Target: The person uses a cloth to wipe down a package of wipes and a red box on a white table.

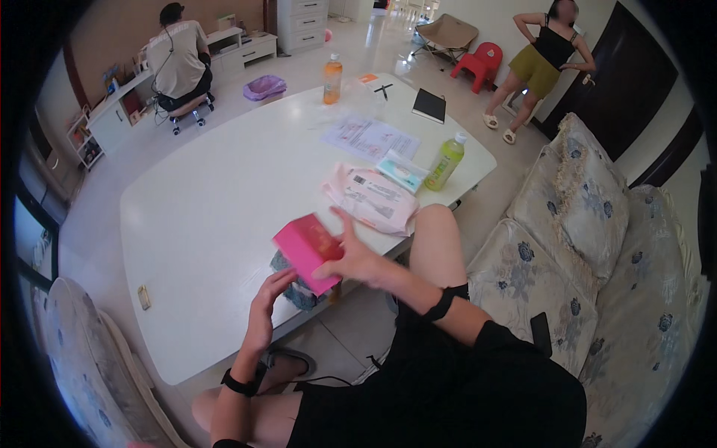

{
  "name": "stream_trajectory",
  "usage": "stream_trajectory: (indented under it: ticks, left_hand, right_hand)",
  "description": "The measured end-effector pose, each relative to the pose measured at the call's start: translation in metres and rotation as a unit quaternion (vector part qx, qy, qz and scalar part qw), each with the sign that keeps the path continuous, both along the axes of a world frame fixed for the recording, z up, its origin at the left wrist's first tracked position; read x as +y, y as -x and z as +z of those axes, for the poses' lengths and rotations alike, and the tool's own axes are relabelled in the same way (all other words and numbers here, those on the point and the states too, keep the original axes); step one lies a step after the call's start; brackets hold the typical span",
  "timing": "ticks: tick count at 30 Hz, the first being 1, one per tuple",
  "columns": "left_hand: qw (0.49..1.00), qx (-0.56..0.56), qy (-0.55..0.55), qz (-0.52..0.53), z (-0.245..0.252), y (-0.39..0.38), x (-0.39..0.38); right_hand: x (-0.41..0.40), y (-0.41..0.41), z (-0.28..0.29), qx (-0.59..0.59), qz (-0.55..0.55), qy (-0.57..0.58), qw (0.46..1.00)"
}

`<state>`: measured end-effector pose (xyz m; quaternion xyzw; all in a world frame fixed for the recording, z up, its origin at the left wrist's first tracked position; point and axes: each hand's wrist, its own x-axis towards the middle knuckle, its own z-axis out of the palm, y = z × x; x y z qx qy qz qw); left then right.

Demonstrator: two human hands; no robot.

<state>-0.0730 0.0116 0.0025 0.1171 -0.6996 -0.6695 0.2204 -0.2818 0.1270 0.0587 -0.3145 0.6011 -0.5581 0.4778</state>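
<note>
A pink and red box (309, 252) is tilted above the near edge of the white table (196, 224). My right hand (353, 255) grips its right side, thumb low and fingers up along the far end. My left hand (271, 299) is beside the box's lower left, fingertips close to it; whether they touch it is unclear. Under the box lies a grey-green patterned cloth item (302, 297), partly hidden. Just beyond my right hand are a pink pack of wipes (372, 199) and a smaller teal and white tissue pack (402, 171).
A green drink bottle (445, 162), an orange drink bottle (333, 79), printed sheets (372, 137), a black notebook (429, 106) and a pen (384, 91) are on the table. A floral sofa (532, 269) stands at right. One person sits far left; another stands far right.
</note>
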Motion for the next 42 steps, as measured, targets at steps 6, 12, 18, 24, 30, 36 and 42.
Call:
stream_trajectory:
  ticks: [6, 12, 18, 24, 30, 36, 42]
  left_hand:
    - [0.979, -0.012, 0.193, 0.06, 0.006, 0.005, -0.005]
    - [0.967, -0.065, -0.113, 0.22, -0.023, -0.011, -0.046]
    - [0.955, -0.105, -0.044, 0.274, 0.001, -0.038, -0.101]
    - [0.841, -0.217, 0.219, 0.445, -0.001, -0.129, -0.164]
    - [0.624, -0.536, 0.221, 0.524, -0.031, -0.183, -0.19]
    - [0.608, -0.528, 0.321, 0.497, -0.09, -0.194, -0.241]
    - [0.561, -0.574, 0.287, 0.523, -0.111, -0.197, -0.255]
  right_hand:
    - [0.009, 0.118, -0.009, 0.449, -0.157, -0.104, 0.874]
    - [-0.006, 0.165, -0.029, 0.517, -0.139, -0.2, 0.821]
    - [0.009, 0.185, -0.079, 0.618, -0.049, -0.177, 0.764]
    - [0.008, 0.145, -0.048, 0.624, -0.045, -0.283, 0.727]
    - [0.02, 0.053, -0.036, 0.719, 0.045, -0.148, 0.678]
    - [0.016, -0.006, -0.061, 0.637, 0.209, -0.069, 0.739]
    - [-0.011, -0.024, -0.091, 0.611, 0.213, -0.006, 0.762]
